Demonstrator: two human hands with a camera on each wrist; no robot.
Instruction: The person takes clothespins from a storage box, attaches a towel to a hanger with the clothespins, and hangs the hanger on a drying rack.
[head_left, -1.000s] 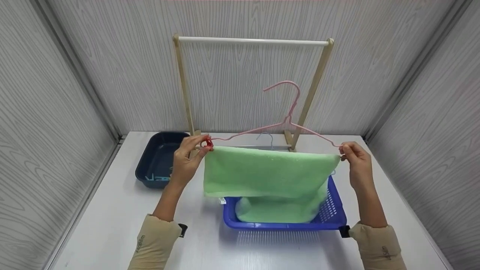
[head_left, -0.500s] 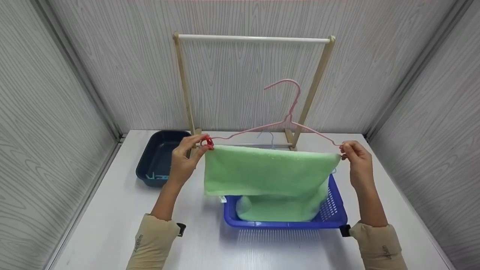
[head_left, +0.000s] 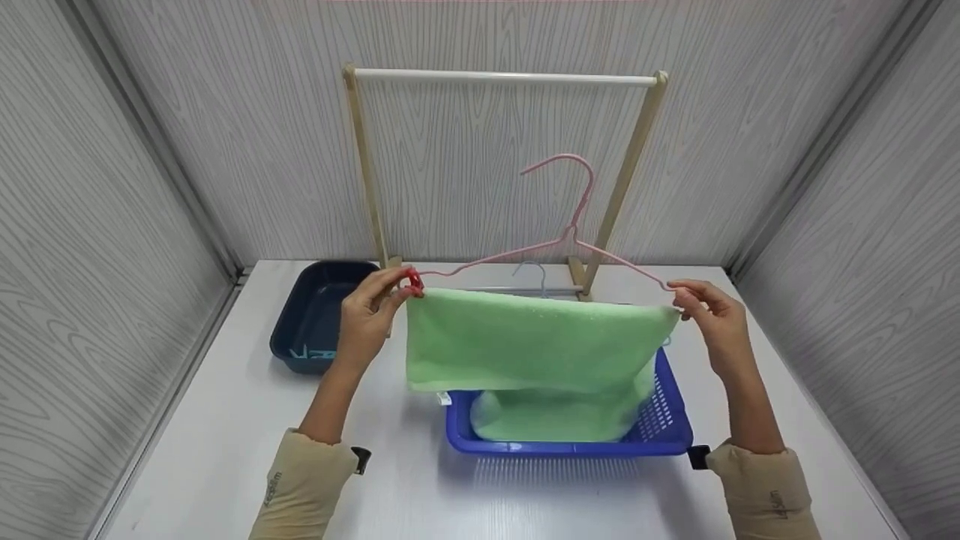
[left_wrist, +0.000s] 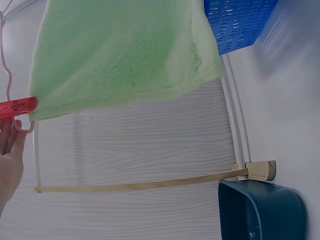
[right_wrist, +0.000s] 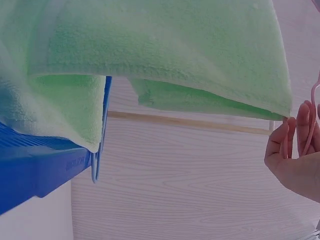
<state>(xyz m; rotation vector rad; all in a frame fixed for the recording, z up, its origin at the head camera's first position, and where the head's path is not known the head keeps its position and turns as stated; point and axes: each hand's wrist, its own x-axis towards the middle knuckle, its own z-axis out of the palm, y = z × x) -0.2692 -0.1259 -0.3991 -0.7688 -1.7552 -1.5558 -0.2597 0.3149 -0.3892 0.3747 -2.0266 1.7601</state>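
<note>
A green towel (head_left: 536, 341) hangs stretched below a pink wire hanger (head_left: 510, 251), held between both hands. With thumb and fingers my left hand (head_left: 367, 319) pinches a red clothespin (head_left: 415, 282) at the hanger's left end, where the clip bites on the towel's upper left corner; the clip (left_wrist: 19, 107) also shows large in the left wrist view. My right hand (head_left: 716, 322) pinches the hanger's right end together with the towel's upper right corner. In the right wrist view, that corner sits at the fingertips (right_wrist: 286, 125), with the pink wire passing between the fingers.
Under the towel stands a blue perforated basket (head_left: 570, 450) with more green cloth (head_left: 555, 420) in it. Behind is a wooden rack with a white bar (head_left: 502, 77). At left, a dark blue tub (head_left: 311, 315) holds light blue clothespins (head_left: 319, 354). A pale blue hanger hook (head_left: 534, 268) shows behind the towel.
The fingers of my right hand have shifted slightly inward along the hanger's end. The hanger has moved a little left and up; the left hand keeps its pinch on the clothespin.
</note>
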